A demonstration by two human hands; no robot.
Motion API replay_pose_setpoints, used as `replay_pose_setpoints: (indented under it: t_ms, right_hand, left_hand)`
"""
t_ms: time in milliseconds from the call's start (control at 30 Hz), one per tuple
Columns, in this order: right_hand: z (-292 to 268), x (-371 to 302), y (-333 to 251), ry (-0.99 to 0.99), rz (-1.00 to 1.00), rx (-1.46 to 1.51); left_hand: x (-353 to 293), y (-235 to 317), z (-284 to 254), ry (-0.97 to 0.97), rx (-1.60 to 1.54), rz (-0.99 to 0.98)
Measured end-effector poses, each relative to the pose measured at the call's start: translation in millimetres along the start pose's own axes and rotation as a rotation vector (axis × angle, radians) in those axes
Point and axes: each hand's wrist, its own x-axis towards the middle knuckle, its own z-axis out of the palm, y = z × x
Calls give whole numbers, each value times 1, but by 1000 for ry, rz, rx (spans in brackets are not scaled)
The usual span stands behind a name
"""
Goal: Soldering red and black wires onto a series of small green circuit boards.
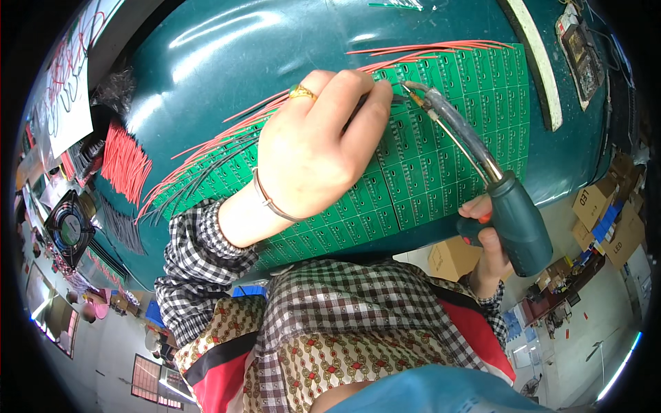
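Green circuit boards [427, 186], joined in panels, lie across the table. Over their upper middle, my left hand [310, 144] is closed, fingertips pinched together; a small dark tip pokes out there, too hidden to name. My right hand [485, 241] grips the dark green handle of a soldering gun [520, 224], fingers at its trigger. The gun's metal tip [412, 89] points at the boards just right of my left fingertips. Red wires [258, 110] run along the boards' far edge, and black wires [220, 160] lie on the boards left of my left hand.
Bundles of red wires [124, 162] and black wires [120, 224] rest on the table at the left, beside a small black fan [69, 228]. A pale curved strip [540, 65] and a worn block-like holder [580, 58] are at the right. Cardboard boxes [623, 234] stand beyond.
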Motion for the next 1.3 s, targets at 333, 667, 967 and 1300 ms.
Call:
replay_pose_setpoints:
  t_ms: [333, 667, 967, 1300]
  right_hand:
    - [0, -3, 0, 67, 20, 87]
    - [3, -4, -1, 80, 70, 61]
    - [1, -3, 0, 87, 19, 77]
    - [2, -1, 0, 214, -19, 215]
  left_hand:
    - [1, 0, 0, 8, 4, 5]
    - [1, 0, -1, -6, 0, 10]
    - [0, -1, -1, 11, 8, 12]
    - [-3, -2, -4, -15, -1, 2]
